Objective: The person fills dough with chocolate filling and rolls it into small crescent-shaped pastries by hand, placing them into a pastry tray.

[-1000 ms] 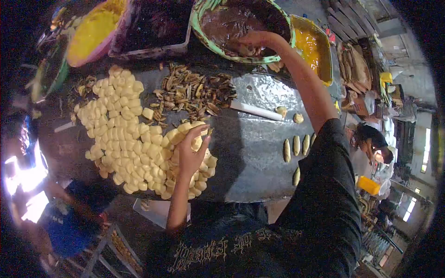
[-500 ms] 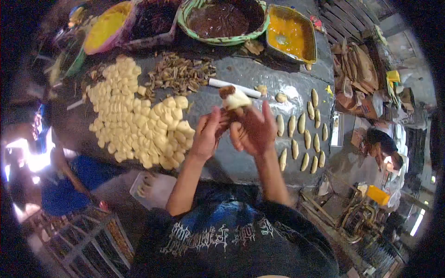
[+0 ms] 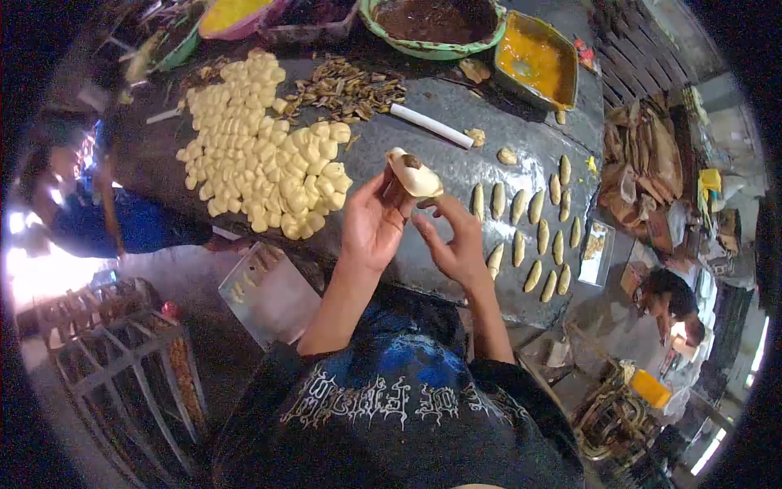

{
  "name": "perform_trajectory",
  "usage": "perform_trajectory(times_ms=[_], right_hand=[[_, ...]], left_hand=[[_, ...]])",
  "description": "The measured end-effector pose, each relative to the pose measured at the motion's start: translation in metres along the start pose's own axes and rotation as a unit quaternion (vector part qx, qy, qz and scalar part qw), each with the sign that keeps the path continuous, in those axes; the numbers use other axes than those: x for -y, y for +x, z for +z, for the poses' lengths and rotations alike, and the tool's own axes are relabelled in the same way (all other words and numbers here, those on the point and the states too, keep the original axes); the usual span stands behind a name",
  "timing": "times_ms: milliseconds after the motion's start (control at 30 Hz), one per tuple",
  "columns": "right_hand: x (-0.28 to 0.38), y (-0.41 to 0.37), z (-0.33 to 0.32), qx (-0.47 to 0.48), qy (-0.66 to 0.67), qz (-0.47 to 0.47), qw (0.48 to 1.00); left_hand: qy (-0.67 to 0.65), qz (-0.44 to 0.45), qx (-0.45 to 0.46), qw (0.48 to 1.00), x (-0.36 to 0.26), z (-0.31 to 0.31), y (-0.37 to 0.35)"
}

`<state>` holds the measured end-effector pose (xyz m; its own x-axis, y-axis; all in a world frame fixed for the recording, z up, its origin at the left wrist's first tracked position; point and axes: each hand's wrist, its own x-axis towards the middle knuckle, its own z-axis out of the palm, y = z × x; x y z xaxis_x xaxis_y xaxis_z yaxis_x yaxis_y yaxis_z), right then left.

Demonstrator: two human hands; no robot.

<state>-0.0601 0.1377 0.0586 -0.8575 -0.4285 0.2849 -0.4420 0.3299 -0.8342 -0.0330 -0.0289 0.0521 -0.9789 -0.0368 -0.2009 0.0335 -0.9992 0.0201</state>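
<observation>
Your left hand (image 3: 376, 224) – grasping one flattened dough piece (image 3: 419, 183), brown filling (image 3: 413, 161) on top, held above the dark worktop (image 3: 415, 257). Your right hand (image 3: 458, 244) – fingertips at the dough's lower edge; whether they pinch it, you cannot tell. Rightward: slender dough rolls (image 3: 542, 236).

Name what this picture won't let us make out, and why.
Head view: underside of the dough piece in the left hand, hidden by its upper side.
Head view: far side of the green basin, cut off by the top edge.
Head view: what the background person handles, too small.
</observation>
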Motion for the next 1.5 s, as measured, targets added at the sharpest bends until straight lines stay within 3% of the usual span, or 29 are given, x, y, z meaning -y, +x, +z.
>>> perform_trajectory(times_ms=[133,233,300,333,467,600,700,800,933,1033,1100,1200,1300,1433,1500], right_hand=[[0.013,0.041,0.010,0.034,0.276,0.109,0.954],[-0.007,0.085,0.026,0.038,0.150,0.152,0.976],[-0.037,0.119,0.048,0.031,0.106,0.123,0.986],[-0.053,0.135,0.063,0.028,0.085,0.110,0.990],[-0.099,0.188,0.121,0.114,-0.127,0.070,0.983],[-0.132,0.203,0.171,0.109,-0.254,-0.071,0.958],[-0.141,0.200,0.184,0.113,-0.316,-0.008,0.942],[-0.134,0.201,0.171,0.091,-0.212,0.092,0.969],[-0.069,0.199,0.134,-0.004,0.108,0.256,0.961],[0.014,0.198,0.107,-0.047,0.108,0.141,0.983],[0.065,0.200,0.079,-0.041,0.019,-0.006,0.999],[0.105,0.186,0.048,-0.011,0.008,-0.066,0.998],[0.114,0.168,0.017,0.025,-0.137,-0.166,0.976],[0.136,0.124,-0.032,0.001,-0.186,-0.228,0.956],[0.137,0.098,-0.048,-0.039,-0.307,-0.305,0.901]], left_hand=[[-0.122,0.042,0.059,0.990,-0.020,-0.007,-0.007],[-0.189,0.074,0.039,0.978,-0.053,-0.012,0.000],[-0.071,0.140,-0.015,0.987,-0.078,-0.024,0.005],[-0.171,0.110,0.015,0.979,-0.091,-0.017,0.005],[-0.017,0.161,-0.010,0.987,-0.134,-0.027,0.022],[0.080,0.170,-0.027,0.982,-0.163,-0.036,0.038],[0.081,0.140,-0.030,0.986,-0.181,-0.040,0.047],[0.069,0.124,-0.024,0.990,-0.183,-0.037,0.051],[0.050,0.104,-0.008,0.993,-0.173,-0.032,0.058],[0.008,0.080,0.019,0.997,-0.154,-0.021,0.062],[-0.033,0.040,0.044,0.998,-0.139,-0.012,0.062],[-0.034,0.009,0.049,0.998,-0.108,0.015,0.057],[-0.031,-0.009,0.092,0.995,-0.074,0.034,0.048],[-0.074,-0.039,0.201,0.976,-0.034,0.038,0.026],[-0.036,-0.038,0.192,0.980,-0.006,0.027,0.010]])
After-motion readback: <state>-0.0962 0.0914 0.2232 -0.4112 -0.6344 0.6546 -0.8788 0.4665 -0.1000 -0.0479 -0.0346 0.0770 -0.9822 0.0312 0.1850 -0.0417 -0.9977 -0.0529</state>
